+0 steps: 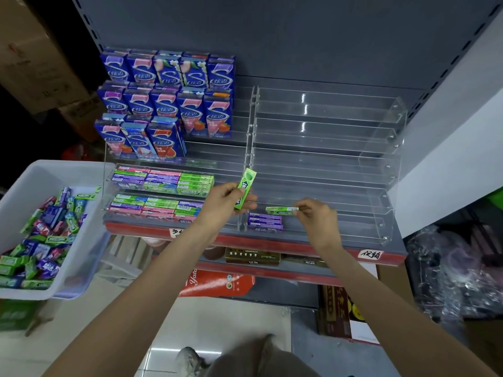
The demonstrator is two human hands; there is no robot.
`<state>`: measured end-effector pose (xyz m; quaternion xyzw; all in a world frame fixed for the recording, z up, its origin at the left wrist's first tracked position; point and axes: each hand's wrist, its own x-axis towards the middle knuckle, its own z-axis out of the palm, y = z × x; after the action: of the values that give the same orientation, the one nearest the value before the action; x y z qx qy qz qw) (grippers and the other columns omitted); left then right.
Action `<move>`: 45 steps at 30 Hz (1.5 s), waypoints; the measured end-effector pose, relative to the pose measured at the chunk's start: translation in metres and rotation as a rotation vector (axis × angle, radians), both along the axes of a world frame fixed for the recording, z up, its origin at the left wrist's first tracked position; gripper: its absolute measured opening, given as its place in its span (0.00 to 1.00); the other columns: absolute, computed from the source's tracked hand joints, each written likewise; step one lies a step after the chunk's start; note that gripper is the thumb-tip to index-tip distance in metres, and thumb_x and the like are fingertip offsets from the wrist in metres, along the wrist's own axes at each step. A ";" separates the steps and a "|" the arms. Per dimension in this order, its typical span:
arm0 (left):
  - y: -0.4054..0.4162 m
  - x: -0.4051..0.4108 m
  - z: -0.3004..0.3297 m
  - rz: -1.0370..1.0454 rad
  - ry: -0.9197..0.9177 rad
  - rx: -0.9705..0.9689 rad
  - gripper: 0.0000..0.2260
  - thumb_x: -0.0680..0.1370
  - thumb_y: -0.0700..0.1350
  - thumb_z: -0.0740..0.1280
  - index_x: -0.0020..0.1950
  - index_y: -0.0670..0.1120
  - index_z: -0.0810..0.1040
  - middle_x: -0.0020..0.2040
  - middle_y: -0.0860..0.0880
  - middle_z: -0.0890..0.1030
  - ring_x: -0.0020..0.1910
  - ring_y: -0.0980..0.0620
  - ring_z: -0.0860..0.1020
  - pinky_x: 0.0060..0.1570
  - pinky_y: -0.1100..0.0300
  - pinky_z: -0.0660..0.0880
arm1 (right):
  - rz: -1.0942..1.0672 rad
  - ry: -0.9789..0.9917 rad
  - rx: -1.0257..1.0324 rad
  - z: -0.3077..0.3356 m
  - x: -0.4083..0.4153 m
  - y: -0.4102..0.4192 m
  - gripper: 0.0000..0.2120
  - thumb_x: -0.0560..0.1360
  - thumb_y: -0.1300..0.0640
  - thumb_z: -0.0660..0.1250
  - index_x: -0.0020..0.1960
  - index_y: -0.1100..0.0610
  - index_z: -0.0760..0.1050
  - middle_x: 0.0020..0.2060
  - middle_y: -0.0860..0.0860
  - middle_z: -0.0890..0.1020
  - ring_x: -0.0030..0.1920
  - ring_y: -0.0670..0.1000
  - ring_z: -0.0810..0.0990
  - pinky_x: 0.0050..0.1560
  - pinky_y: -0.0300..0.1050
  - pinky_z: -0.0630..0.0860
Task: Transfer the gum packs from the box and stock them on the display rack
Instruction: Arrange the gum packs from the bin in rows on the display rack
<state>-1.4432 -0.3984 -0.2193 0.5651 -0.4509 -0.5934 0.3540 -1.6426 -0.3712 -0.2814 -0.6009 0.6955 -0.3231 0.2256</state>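
The left hand (226,198) grips a slim bright green gum stick pack (245,189) with white lettering, fingers curled round its lower half so the pack stands nearly upright, its top tilted a little to the right, in front of the clear acrylic tiered display rack (381,170). The right hand (317,217) pinches the right end of a second green gum stick pack (281,210) between thumb and fingertips; this pack lies level, long side running left to right, over the right half of the rack's near tiers. Just below and to its left, a small stack of purple gum stick packs (265,221) with white print lies flat in the nearest tier of that right half

The left half of the rack holds two near tiers of flat stick packs in green, purple and pink rows (160,180), and behind them three far tiers of upright blue-purple gum cartons (166,99) with a large white S on each face. The far tiers on the right half show only bare acrylic

To the left, beside the rack, a white plastic box (81,257) holds a loose jumble of green, purple and pink gum packs (46,238), lying at all angles. The rack stands on a grey metal shelf with a red front edge strip (299,247) bearing handwritten labels
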 end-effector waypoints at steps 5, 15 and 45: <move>0.003 0.008 -0.006 -0.018 -0.023 -0.004 0.08 0.82 0.39 0.57 0.50 0.44 0.77 0.49 0.45 0.83 0.46 0.50 0.82 0.47 0.62 0.78 | 0.027 0.226 -0.069 -0.006 0.012 0.005 0.08 0.75 0.65 0.67 0.53 0.61 0.80 0.49 0.57 0.81 0.44 0.54 0.82 0.47 0.45 0.80; 0.006 0.017 -0.009 -0.052 -0.087 -0.092 0.06 0.80 0.37 0.62 0.52 0.42 0.78 0.46 0.48 0.81 0.43 0.55 0.81 0.38 0.72 0.75 | 0.202 0.314 0.123 -0.013 0.030 0.005 0.12 0.78 0.66 0.60 0.59 0.63 0.76 0.56 0.58 0.77 0.55 0.53 0.76 0.56 0.41 0.73; 0.013 -0.014 -0.055 -0.906 -1.264 -0.660 0.26 0.79 0.35 0.59 0.76 0.51 0.60 0.76 0.52 0.59 0.74 0.51 0.60 0.71 0.57 0.55 | 0.219 0.124 0.285 -0.004 -0.040 0.010 0.08 0.77 0.61 0.64 0.53 0.60 0.80 0.48 0.53 0.83 0.43 0.45 0.76 0.42 0.26 0.65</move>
<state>-1.4571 -0.3857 -0.2741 0.4231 -0.8973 -0.0881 -0.0901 -1.6831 -0.3611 -0.2853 -0.6537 0.6772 -0.1572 0.2990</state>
